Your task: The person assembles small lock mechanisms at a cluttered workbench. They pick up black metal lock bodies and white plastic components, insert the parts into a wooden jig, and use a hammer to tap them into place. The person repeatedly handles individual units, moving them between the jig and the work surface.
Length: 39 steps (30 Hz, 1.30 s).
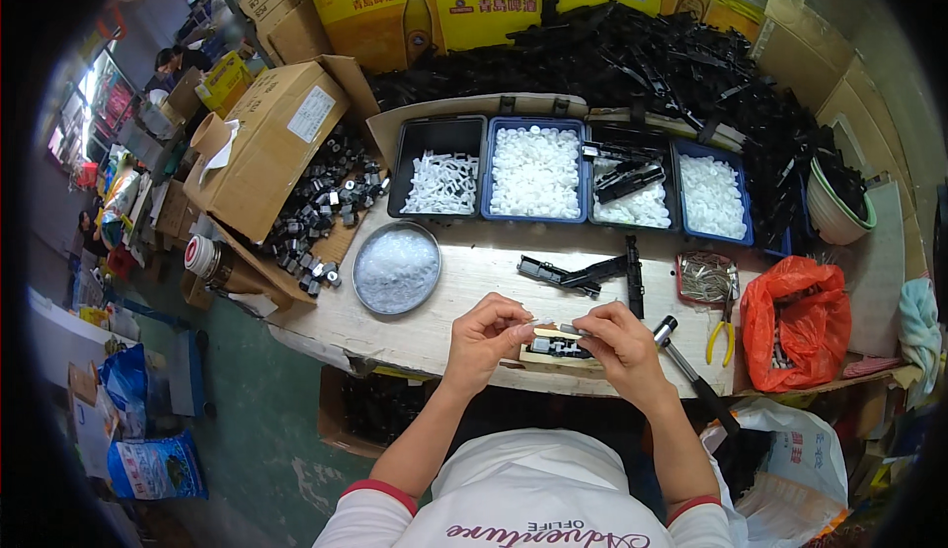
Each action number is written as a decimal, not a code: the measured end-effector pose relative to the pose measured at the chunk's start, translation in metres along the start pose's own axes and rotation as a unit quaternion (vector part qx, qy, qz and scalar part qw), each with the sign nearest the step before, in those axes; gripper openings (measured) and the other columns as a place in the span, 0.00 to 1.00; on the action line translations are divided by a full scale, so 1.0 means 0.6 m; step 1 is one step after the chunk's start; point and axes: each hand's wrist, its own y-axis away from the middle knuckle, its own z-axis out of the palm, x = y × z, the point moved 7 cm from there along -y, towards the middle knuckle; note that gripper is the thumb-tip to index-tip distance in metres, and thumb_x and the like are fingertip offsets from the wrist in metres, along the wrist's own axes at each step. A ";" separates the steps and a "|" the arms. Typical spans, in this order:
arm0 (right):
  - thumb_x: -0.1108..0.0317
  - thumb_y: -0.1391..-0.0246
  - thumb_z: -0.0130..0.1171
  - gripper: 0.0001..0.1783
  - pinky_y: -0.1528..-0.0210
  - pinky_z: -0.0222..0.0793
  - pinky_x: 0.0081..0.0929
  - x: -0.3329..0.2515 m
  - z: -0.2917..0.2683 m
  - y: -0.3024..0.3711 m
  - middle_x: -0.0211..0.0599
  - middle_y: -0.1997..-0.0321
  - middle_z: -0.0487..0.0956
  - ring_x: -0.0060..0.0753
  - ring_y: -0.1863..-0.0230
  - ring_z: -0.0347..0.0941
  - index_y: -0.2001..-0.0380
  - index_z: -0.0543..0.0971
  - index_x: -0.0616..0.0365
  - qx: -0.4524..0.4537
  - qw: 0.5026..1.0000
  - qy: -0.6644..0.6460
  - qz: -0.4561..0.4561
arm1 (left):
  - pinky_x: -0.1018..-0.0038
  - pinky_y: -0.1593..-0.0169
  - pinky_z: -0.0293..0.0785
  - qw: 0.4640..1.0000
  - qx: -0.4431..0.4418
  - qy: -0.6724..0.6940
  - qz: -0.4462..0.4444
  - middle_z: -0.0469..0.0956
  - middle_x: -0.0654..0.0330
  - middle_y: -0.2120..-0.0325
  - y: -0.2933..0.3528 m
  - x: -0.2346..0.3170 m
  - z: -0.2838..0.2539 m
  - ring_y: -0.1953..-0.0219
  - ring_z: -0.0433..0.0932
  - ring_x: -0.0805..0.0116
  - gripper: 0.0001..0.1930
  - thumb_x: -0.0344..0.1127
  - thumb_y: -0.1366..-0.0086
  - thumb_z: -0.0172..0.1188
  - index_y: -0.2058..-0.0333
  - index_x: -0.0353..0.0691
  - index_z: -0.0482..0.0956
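Left hand (482,344): head view; fingers pinched together near worktop (476,264) front edge, seemingly on a small pale piece (539,323); exact form too small to tell.
Right hand (625,349): thumb and fingers pinching a small grey piece (570,329); both pieces held just above the worktop, tips near each other.
Black-and-silver assembly (558,348): at front edge of worktop, below and between the hands; partly covered by right hand.
Grip: grey piece likely light, stiff, maybe slippery; best taken by its sides, near one end; pale piece probably light, possibly fragile; pinch gently; assembly looks rigid; steady by its long sides.
Black parts (634,277): mid-worktop, beyond the hands.
Trays (444,134): along back edge; white pieces inside.
Pliers (727,342): toward worktop's front right corner.
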 end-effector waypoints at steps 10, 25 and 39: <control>0.81 0.59 0.60 0.15 0.70 0.67 0.23 -0.004 -0.001 0.004 0.37 0.67 0.72 0.31 0.69 0.71 0.64 0.77 0.60 -0.015 1.000 -0.004 -0.019 | 0.83 0.71 0.70 0.995 -0.040 -0.087 0.038 0.71 0.60 0.69 0.009 -0.003 0.019 0.69 0.74 0.74 0.08 0.18 0.51 0.60 0.70 0.33 0.78; 0.80 0.62 0.60 0.15 0.65 0.63 0.28 0.010 -0.030 0.037 0.37 0.70 0.73 0.37 0.67 0.68 0.66 0.77 0.60 -0.015 0.998 0.048 -0.030 | 0.74 0.61 0.66 0.912 -0.136 -0.323 0.213 0.77 0.59 0.69 0.020 0.020 0.093 0.65 0.74 0.65 0.12 0.21 0.55 0.63 0.68 0.39 0.78; 0.75 0.60 0.60 0.12 0.63 0.56 0.30 0.063 -0.035 0.072 0.34 0.70 0.73 0.35 0.66 0.67 0.67 0.77 0.59 -0.025 0.986 0.162 0.020 | 0.67 0.54 0.52 0.871 -0.062 -0.465 0.146 0.72 0.64 0.64 0.018 -0.055 0.088 0.55 0.63 0.64 0.17 0.33 0.57 0.66 0.64 0.43 0.78</control>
